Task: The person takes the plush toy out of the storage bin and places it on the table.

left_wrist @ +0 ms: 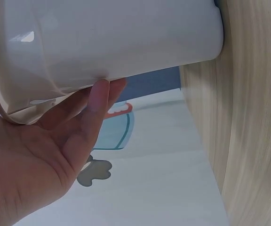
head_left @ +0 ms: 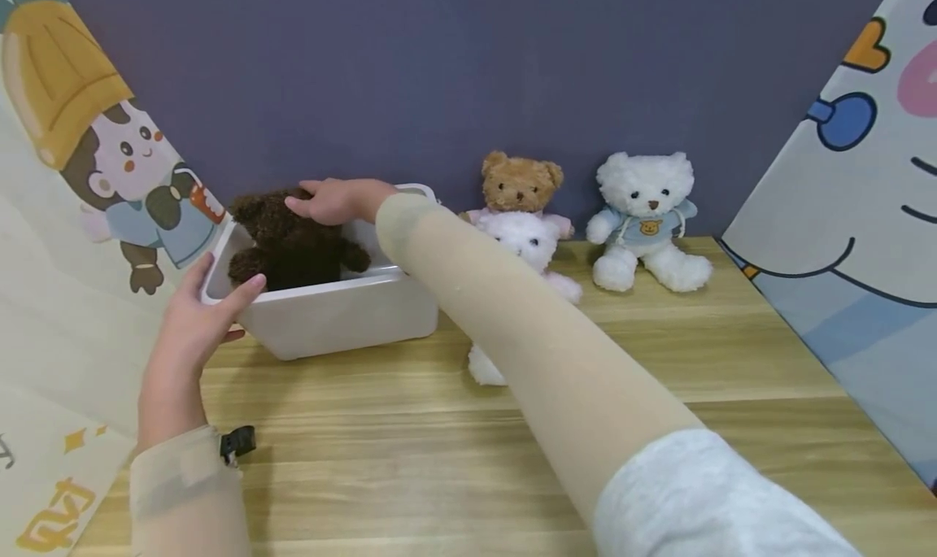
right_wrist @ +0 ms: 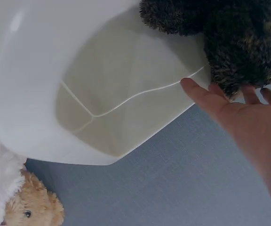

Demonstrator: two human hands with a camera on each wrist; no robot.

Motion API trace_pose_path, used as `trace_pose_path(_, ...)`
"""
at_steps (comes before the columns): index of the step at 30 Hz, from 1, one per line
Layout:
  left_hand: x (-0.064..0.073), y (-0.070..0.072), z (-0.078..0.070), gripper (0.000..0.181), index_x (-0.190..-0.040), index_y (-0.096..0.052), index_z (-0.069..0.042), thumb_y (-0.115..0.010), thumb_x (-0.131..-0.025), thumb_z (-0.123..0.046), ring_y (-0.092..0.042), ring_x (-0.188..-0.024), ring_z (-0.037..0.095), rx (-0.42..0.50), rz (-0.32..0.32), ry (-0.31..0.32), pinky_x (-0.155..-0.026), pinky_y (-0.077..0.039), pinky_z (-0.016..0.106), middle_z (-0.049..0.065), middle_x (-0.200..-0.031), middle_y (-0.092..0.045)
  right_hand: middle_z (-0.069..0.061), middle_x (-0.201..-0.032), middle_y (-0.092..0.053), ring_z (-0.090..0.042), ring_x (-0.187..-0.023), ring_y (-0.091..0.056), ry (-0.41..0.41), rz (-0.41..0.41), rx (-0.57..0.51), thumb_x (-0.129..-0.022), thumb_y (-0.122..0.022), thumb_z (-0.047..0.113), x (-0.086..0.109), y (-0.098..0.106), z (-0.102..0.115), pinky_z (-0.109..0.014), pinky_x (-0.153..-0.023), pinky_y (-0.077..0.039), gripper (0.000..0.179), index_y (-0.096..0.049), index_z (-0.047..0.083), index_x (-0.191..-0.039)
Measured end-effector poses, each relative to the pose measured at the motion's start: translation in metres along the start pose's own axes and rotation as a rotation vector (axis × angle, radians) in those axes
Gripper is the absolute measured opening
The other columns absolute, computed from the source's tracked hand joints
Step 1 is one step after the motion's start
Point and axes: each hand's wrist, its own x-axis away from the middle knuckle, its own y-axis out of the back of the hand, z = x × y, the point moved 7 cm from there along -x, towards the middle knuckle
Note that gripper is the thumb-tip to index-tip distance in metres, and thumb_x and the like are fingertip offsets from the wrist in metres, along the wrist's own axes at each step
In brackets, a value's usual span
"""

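Note:
A dark brown teddy bear (head_left: 285,244) sits in the left part of a white plastic bin (head_left: 344,317), its head above the rim. My left hand (head_left: 193,321) grips the bin's left front corner, thumb over the rim. In the left wrist view the fingers (left_wrist: 95,101) lie along the bin's outer wall. My right hand (head_left: 340,201) touches the top of the brown bear's head. In the right wrist view its fingers (right_wrist: 203,96) stretch toward the bear's fur, and one reaches over the bin's inside wall.
Right of the bin, a light brown bear (head_left: 520,184) is behind a white bear (head_left: 530,236) partly hidden by my right arm. Farther right sits a white bear in a blue hoodie (head_left: 647,215). A dark blue wall backs the wooden table (head_left: 410,459); printed panels flank it.

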Motion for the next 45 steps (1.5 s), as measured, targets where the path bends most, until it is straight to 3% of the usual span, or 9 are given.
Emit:
trace_pose_path(6,0.000,0.002,-0.002,0.111,-0.171,0.012,-0.027,-0.062,-0.099,-0.065,-0.036,-0.149,0.056,-0.009,0.012,0.003,-0.064,-0.061,0.018,0.029,-0.177,-0.005,0.014,-0.179,-0.003,-0.006,-0.166,-0.006,0.043,-0.020,0.056,-0.103,-0.064,0.053,0.003,-0.002,0.007,-0.027,-0.133,-0.028,0.077,-0.021,0.049,-0.167)
trace_pose_path(10,0.000,0.002,-0.005,0.110,-0.171,0.014,-0.027,-0.061,-0.099,-0.065,-0.039,-0.146,0.058,-0.030,0.033,0.001,-0.064,-0.059,0.018,0.031,-0.176,-0.003,0.012,-0.172,-0.014,-0.008,-0.157,-0.022,0.101,-0.077,0.037,-0.096,-0.076,0.049,0.007,-0.002,0.011,-0.021,-0.115,-0.042,0.067,-0.041,0.038,-0.152)
trace_pose_path(12,0.000,0.002,-0.005,0.110,-0.171,0.014,-0.026,-0.060,-0.100,-0.065,-0.041,-0.145,0.058,-0.035,0.040,-0.002,-0.065,-0.060,0.019,0.032,-0.176,-0.003,0.011,-0.168,-0.022,-0.007,-0.152,-0.030,0.143,-0.094,-0.013,-0.094,-0.080,0.046,0.009,-0.004,0.013,-0.021,-0.109,-0.044,0.066,-0.039,0.030,-0.143)
trace_pose_path(14,0.000,0.001,-0.005,0.111,-0.171,0.015,-0.026,-0.061,-0.100,-0.065,-0.041,-0.145,0.058,-0.031,0.043,-0.005,-0.065,-0.060,0.020,0.032,-0.176,-0.003,0.010,-0.167,-0.026,-0.005,-0.152,-0.031,0.185,-0.091,-0.061,-0.092,-0.084,0.040,0.010,-0.008,0.015,-0.019,-0.109,-0.044,0.075,-0.034,0.028,-0.146)
trace_pose_path(17,-0.001,0.000,-0.005,0.110,-0.171,0.014,-0.026,-0.061,-0.100,-0.063,-0.039,-0.146,0.058,-0.020,0.044,-0.014,-0.065,-0.060,0.020,0.031,-0.176,-0.002,0.010,-0.171,-0.026,-0.007,-0.159,-0.028,0.194,-0.089,-0.063,-0.090,-0.086,0.037,0.011,-0.012,0.017,-0.022,-0.119,-0.042,0.095,-0.024,0.036,-0.161)
trace_pose_path(20,-0.001,-0.001,-0.006,0.110,-0.171,0.014,-0.026,-0.062,-0.100,-0.063,-0.039,-0.147,0.059,-0.016,0.045,-0.024,-0.066,-0.060,0.019,0.029,-0.177,-0.002,0.010,-0.175,-0.020,-0.008,-0.162,-0.022,0.174,-0.096,0.011,-0.090,-0.085,0.042,0.013,-0.011,0.016,-0.025,-0.125,-0.039,0.104,-0.015,0.045,-0.168)
trace_pose_path(27,0.001,0.002,-0.006,0.110,-0.171,0.014,-0.025,-0.060,-0.100,-0.063,-0.037,-0.147,0.060,-0.030,0.041,-0.015,-0.065,-0.059,0.019,0.032,-0.176,-0.002,0.011,-0.176,-0.024,-0.008,-0.162,-0.027,0.213,-0.090,0.007,-0.093,-0.081,0.045,0.015,-0.010,0.017,-0.026,-0.127,-0.038,0.099,-0.017,0.042,-0.169)
trace_pose_path(35,0.001,0.003,-0.006,0.108,-0.171,0.013,-0.025,-0.060,-0.101,-0.063,-0.040,-0.145,0.060,-0.034,0.047,-0.028,-0.065,-0.061,0.021,0.031,-0.176,-0.003,0.009,-0.180,-0.008,-0.010,-0.167,-0.008,0.175,-0.080,0.054,-0.094,-0.078,0.052,0.017,-0.015,0.016,-0.032,-0.133,-0.031,0.098,-0.013,0.051,-0.168)
trace_pose_path(45,0.001,0.003,-0.003,0.109,-0.171,0.013,-0.024,-0.061,-0.101,-0.062,-0.039,-0.145,0.061,-0.023,0.043,-0.030,-0.066,-0.064,0.026,0.033,-0.176,-0.003,0.012,-0.174,-0.030,-0.008,-0.161,-0.029,0.221,-0.122,0.036,-0.094,-0.081,0.043,0.024,-0.012,0.020,-0.026,-0.124,-0.040,0.092,-0.026,0.042,-0.167)
